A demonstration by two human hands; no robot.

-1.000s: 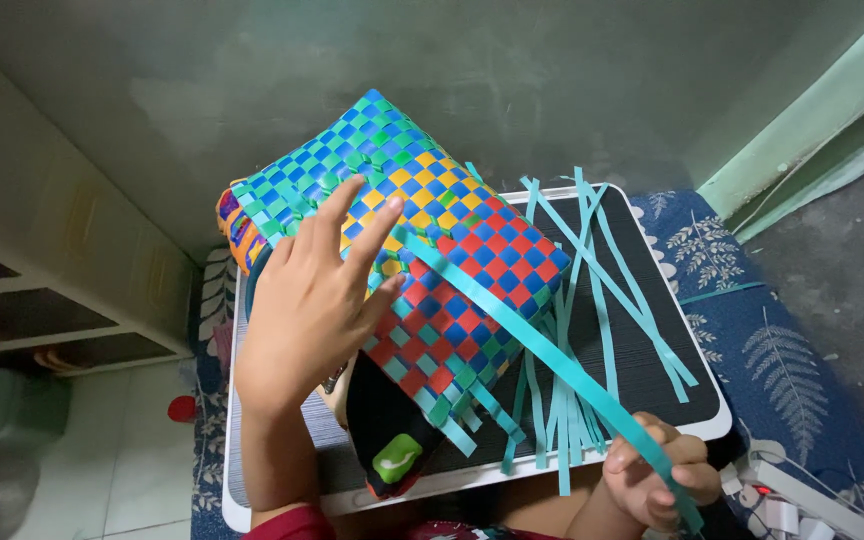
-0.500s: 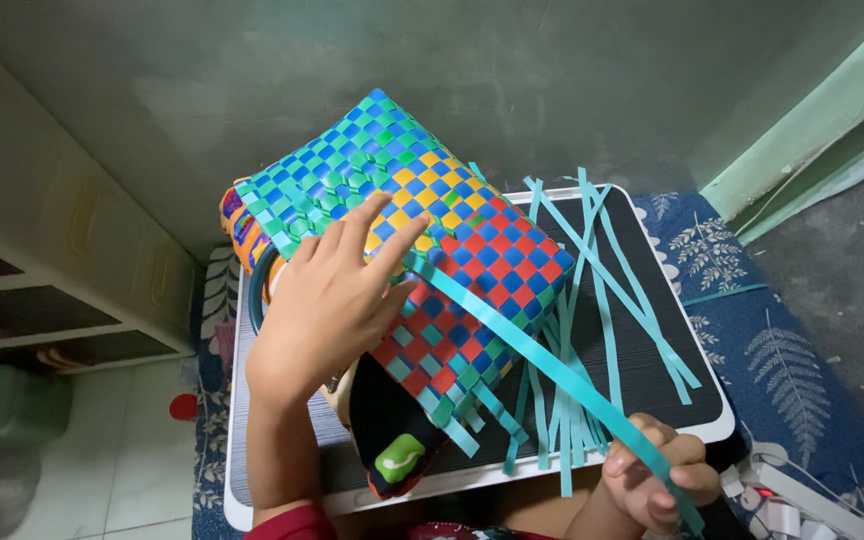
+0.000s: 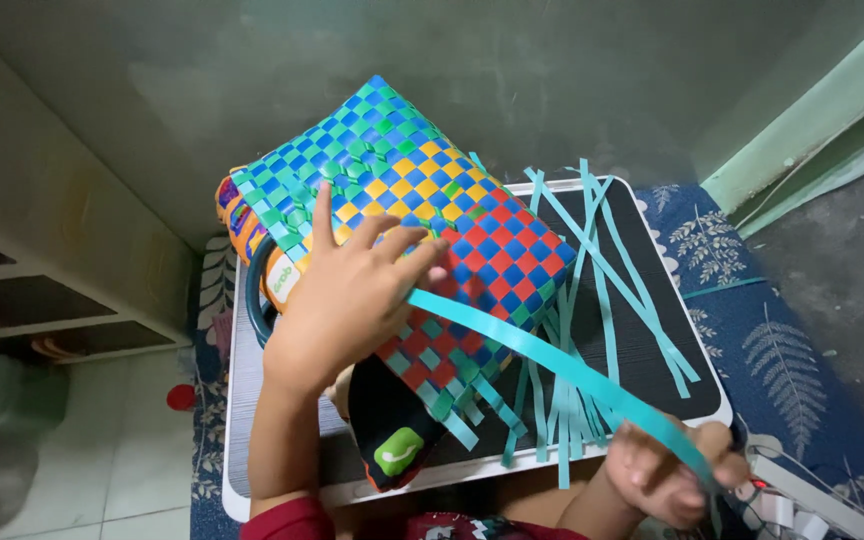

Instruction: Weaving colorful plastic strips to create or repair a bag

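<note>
two hands at work on a woven mat [image 3: 422, 230] of plastic strips, checked in green, blue, yellow and red. left hand [image 3: 352, 300] spread flat, fingers fanned out, pressing down on the middle of the weave. right hand [image 3: 667, 475] low at the near edge of the view, closed in a pinch around one long teal strip [image 3: 552, 365], drawn taut on a slant from under the left fingertips down to that grip. mat lying tilted across the small table [image 3: 652, 350], dark-topped with a pale rim, its far corner jutting past the table's back edge toward the grey-green wall [image 3: 452, 70]. many loose teal strip ends [image 3: 602, 260] fanned out from the red-and-blue edge of the weave, crossing one another over the table top, some reaching past its near edge. peeking from under the left side of the mat: more bright weaving in orange and purple [image 3: 237, 215]. beneath the mat's near corner, a dark object with a green patch [image 3: 399, 452], its kind hard to tell. under the table, blue cloth with a pale leaf print [image 3: 802, 350]. off to the left, white shelving [image 3: 42, 260] above a tiled floor [image 3: 92, 440]. red sleeve [image 3: 287, 520] showing at the left wrist's upper arm.
</note>
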